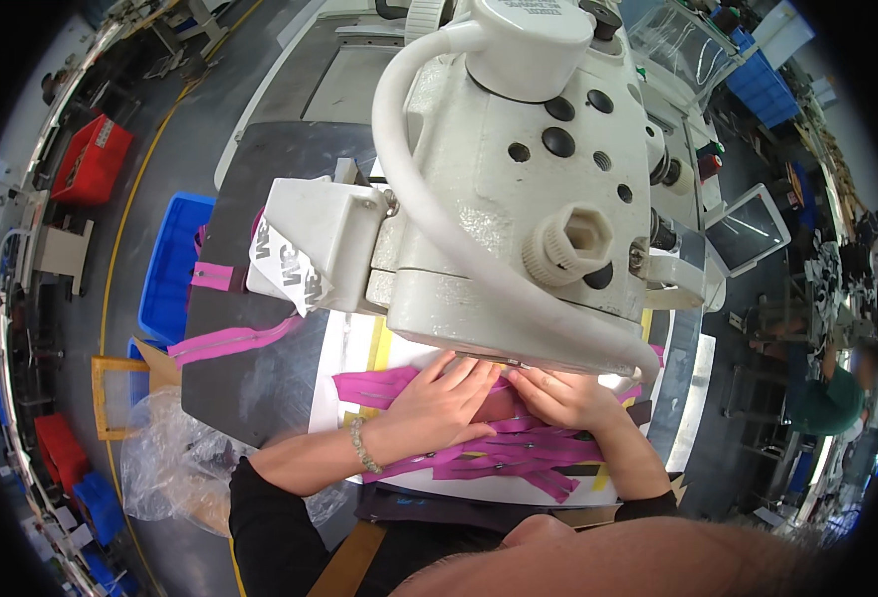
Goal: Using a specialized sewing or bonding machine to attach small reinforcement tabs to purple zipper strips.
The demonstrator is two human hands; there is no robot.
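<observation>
My left hand (pixel 442 400) lies with fingers stretched forward over a magenta zipper strip (pixel 374 386), under the front of a large cream sewing machine (pixel 479 219). From the other side my right hand (pixel 564 399) reaches in, fingers extended toward the left hand and resting on the work. The machine's head hides the needle area and partly covers the fingertips. Several more magenta zippers (pixel 504 456) lie across a white board (pixel 327 403) with yellow tape, close below both hands.
Another magenta zipper (pixel 235 343) lies on the dark tabletop (pixel 250 398) at the left, near a blue bin (pixel 168 264). Clear plastic bags (pixel 175 463) sit at the lower left. A thick white hose (pixel 399 149) arcs over the machine. At right stands a tilted screen (pixel 748 229).
</observation>
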